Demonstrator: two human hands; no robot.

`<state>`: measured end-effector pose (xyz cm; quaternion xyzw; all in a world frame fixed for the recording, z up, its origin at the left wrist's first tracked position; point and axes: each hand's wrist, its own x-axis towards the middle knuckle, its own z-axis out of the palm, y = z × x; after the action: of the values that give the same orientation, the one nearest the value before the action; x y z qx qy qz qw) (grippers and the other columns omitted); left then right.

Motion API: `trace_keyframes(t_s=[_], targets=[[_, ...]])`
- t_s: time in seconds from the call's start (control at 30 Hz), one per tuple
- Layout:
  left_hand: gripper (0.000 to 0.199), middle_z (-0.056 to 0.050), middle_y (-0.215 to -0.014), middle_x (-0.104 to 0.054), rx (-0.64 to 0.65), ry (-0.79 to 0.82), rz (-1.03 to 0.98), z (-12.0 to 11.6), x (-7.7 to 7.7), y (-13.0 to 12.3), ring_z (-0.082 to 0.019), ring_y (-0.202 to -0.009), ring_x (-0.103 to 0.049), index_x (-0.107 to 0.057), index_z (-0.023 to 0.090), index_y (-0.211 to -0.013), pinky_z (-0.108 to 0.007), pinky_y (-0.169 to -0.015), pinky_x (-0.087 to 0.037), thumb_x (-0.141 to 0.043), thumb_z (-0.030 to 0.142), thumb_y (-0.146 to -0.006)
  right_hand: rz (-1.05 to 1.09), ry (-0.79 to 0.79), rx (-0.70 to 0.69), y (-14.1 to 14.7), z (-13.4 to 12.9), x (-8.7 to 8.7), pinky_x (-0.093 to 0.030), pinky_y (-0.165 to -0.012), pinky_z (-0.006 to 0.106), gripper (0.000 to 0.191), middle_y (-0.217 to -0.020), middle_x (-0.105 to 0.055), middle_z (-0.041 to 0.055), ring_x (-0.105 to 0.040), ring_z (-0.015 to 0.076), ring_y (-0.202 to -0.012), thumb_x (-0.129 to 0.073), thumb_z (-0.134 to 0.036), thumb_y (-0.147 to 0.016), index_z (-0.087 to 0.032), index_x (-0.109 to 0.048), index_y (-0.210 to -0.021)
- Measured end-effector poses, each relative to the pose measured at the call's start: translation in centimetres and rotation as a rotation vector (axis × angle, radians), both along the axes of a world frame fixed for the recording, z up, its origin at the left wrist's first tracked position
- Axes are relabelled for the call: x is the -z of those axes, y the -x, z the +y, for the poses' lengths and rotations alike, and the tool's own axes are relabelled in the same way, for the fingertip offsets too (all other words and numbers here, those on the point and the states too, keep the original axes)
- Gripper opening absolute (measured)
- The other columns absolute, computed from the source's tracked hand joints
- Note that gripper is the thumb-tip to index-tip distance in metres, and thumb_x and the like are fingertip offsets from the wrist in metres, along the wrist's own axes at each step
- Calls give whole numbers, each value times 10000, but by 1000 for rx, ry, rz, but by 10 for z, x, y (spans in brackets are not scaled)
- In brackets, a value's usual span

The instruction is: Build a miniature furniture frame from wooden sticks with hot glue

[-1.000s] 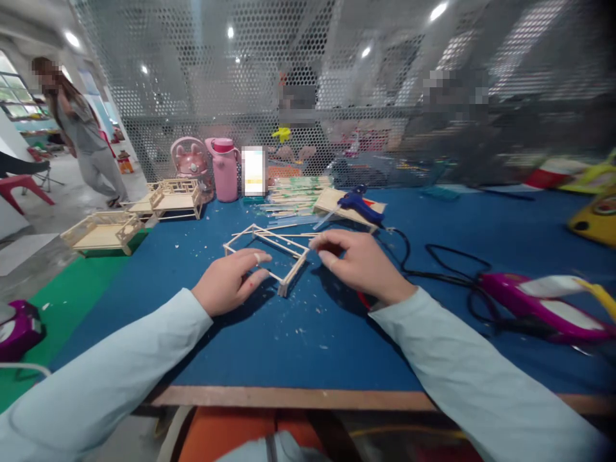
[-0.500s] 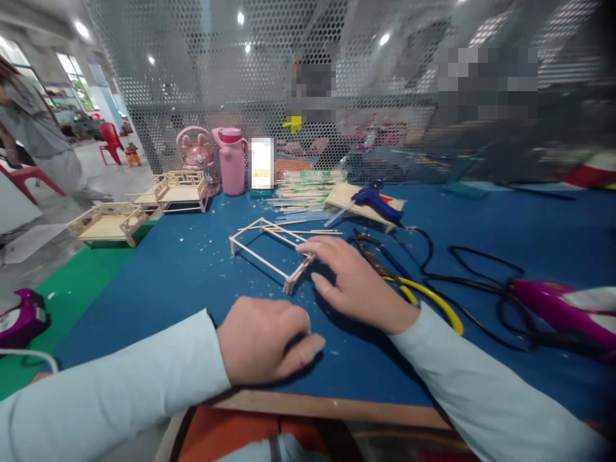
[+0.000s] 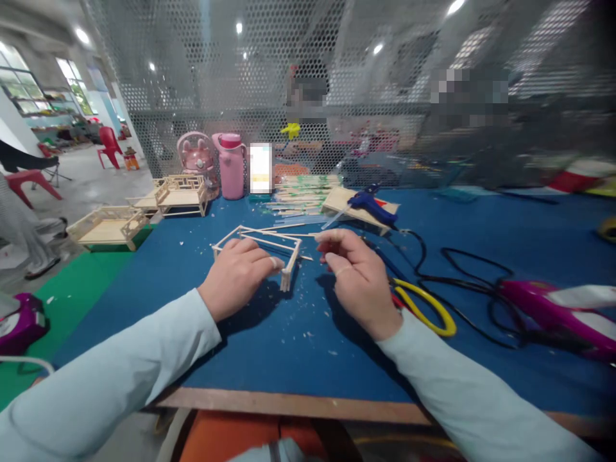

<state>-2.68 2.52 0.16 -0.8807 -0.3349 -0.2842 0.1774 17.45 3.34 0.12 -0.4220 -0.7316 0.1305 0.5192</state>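
Note:
A small frame of thin wooden sticks [image 3: 272, 241] stands on short legs on the blue table. My left hand [image 3: 240, 273] is closed over its near side, with the thumb by the front corner post [image 3: 285, 280]. My hand hides part of the near rail. To the right of the frame, and apart from it, my right hand [image 3: 360, 273] hovers with curled fingers and a gap between thumb and forefinger. Nothing shows in that gap. Loose thin sticks [image 3: 289, 226] lie behind the frame, close to the right fingertips.
Small wooden furniture models [image 3: 108, 228] stand at left. A pink bottle [image 3: 231, 168], lit phone [image 3: 260, 168] and stick pile [image 3: 303, 192] line the mesh [image 3: 202, 77]. A blue glue gun [image 3: 373, 204] rests on wooden pieces. Yellow-handled pliers [image 3: 428, 308], black cables and a purple tool [image 3: 553, 308] lie right.
My left hand has moved forward and up onto the frame, which has shifted and turned slightly leftward. My right hand has let go of the frame's right end and drawn back rightward.

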Motion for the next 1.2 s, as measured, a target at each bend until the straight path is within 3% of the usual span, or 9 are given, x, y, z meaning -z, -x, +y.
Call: trace_keyframes(t_s=[0.13, 0.27, 0.4, 0.57, 0.83, 1.07, 1.2], targets=[[198, -45, -781, -707, -75, -130, -211, -7, -4, -3, -166, -754, -607, -649, 169, -885, -360, -849, -459, -462, 229, -914, 68, -80, 17, 19, -18, -2, -461, -698, 304, 110, -834, -592, 15, -563, 161, -753, -503, -205, -830, -221, -557, -925], [181, -64, -869, -705, -53, -125, -301, -11, -3, -6, -137, -778, -645, -623, 160, -970, -233, -715, -514, -455, 191, -912, -7, -130, 59, 29, -26, -1, -470, -648, 292, 226, -806, -578, 5, -544, 158, -710, -671, -208, -708, -225, -556, -902], [160, -62, -858, -699, -69, -153, -352, -11, -3, -8, -128, -769, -651, -623, 158, -968, -205, -701, -519, -480, 183, -900, -70, -184, 3, 28, -23, 0, -488, -696, 300, 154, -806, -612, 15, -574, 165, -759, -651, -191, -758, -224, -600, -899], [146, -67, -841, -694, -74, -163, -371, -11, -4, -10, -123, -755, -650, -632, 134, -952, -194, -702, -515, -508, 173, -887, -113, -298, 37, 27, -20, 0, -499, -784, 336, 166, -872, -663, 70, -605, 194, -851, -608, -209, -808, -180, -645, -968], [164, -88, -849, -699, -66, -161, -349, -12, -4, -12, -141, -752, -656, -638, 104, -965, -210, -688, -518, -510, 165, -883, -260, -407, 129, 26, -19, -2, -477, -741, 347, 156, -817, -691, 80, -616, 207, -800, -562, -217, -845, -164, -690, -918], [155, -72, -851, -700, -62, -158, -347, -11, -2, -12, -130, -752, -649, -630, 127, -971, -202, -682, -513, -509, 174, -886, -278, -447, 168, 28, -20, -4, -406, -815, 383, 82, -726, -678, 14, -613, 170, -715, -599, -214, -825, -191, -676, -839], [136, -63, -857, -686, -48, -89, -464, -14, -7, -10, -115, -780, -638, -626, 130, -949, -187, -721, -496, -510, 143, -880, -172, -418, 151, 20, -17, -8, -443, -782, 379, 317, -846, -670, 58, -608, 206, -804, -614, -353, -813, -162, -617, -1066]])
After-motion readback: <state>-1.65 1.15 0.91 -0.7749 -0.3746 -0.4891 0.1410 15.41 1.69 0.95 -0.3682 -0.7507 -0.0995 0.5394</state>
